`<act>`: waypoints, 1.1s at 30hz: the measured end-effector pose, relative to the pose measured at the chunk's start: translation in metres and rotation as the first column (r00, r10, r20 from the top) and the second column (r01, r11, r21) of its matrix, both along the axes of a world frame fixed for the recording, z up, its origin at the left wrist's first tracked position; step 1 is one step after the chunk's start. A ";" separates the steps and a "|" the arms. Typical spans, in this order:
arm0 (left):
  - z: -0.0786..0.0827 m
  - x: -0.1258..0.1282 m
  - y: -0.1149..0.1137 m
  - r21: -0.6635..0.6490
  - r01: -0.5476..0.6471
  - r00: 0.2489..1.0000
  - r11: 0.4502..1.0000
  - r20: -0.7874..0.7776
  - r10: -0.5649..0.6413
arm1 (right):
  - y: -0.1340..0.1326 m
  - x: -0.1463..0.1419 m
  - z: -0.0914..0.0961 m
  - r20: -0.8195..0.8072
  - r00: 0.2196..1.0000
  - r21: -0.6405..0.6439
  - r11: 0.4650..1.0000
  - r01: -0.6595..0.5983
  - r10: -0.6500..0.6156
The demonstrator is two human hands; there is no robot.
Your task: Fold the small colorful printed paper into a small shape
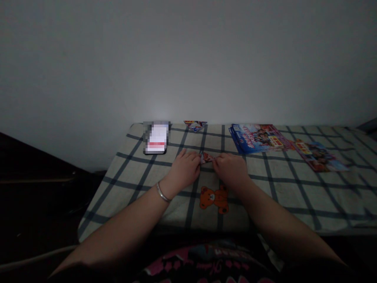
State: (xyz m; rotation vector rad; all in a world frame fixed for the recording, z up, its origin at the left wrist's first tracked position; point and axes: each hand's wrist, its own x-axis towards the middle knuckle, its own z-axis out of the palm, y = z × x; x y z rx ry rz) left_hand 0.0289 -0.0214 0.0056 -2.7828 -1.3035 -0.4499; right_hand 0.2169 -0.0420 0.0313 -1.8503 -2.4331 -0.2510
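My left hand and my right hand rest on a checked cloth and meet at a small folded piece of coloured paper. Both hands pinch that paper between their fingertips, the left from the left side, the right from the right. A thin bracelet circles my left wrist. Most of the paper is hidden by my fingers.
A phone with a lit screen lies at the back left. A small folded paper sits at the far edge. Colourful printed sheets and another sheet lie at the back right. An orange bear print marks the cloth.
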 end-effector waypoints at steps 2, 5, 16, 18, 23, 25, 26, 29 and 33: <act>-0.001 -0.002 0.002 0.021 0.034 0.999 0.999 -0.032 -0.033 | 0.001 0.001 0.002 0.023 1.000 -0.013 1.000 0.004 -0.004; 0.000 -0.005 0.002 0.072 0.102 0.993 0.992 -0.075 -0.096 | 0.000 -0.001 0.002 0.047 0.998 -0.028 0.999 -0.030 0.032; -0.003 -0.002 0.005 0.036 0.048 0.998 0.998 0.031 -0.049 | 0.003 -0.001 -0.007 -0.041 0.998 0.022 0.999 -0.042 0.043; -0.004 -0.003 0.006 0.029 0.055 0.997 0.998 0.059 -0.057 | 0.006 -0.001 -0.009 -0.058 0.996 0.045 0.997 -0.065 0.067; -0.006 -0.005 0.008 -0.002 0.046 0.994 0.999 0.095 -0.046 | 0.009 -0.006 -0.015 -0.068 0.988 0.051 0.990 -0.133 0.136; -0.006 -0.005 0.009 0.000 -0.002 0.994 1.000 0.113 0.002 | 0.010 -0.007 -0.017 -0.072 0.986 0.052 0.988 -0.145 0.149; -0.006 -0.006 0.009 -0.001 -0.035 0.991 0.999 0.129 0.035 | 0.010 -0.007 -0.018 -0.072 0.985 0.054 0.987 -0.151 0.155; -0.008 -0.009 0.013 -0.016 -0.108 0.974 0.994 0.199 0.109 | 0.010 -0.006 -0.018 -0.074 0.981 0.060 0.983 -0.174 0.178; -0.012 -0.012 0.019 -0.101 -0.051 0.940 0.994 0.331 0.082 | 0.008 -0.006 -0.016 -0.126 0.967 0.046 0.975 -0.218 0.222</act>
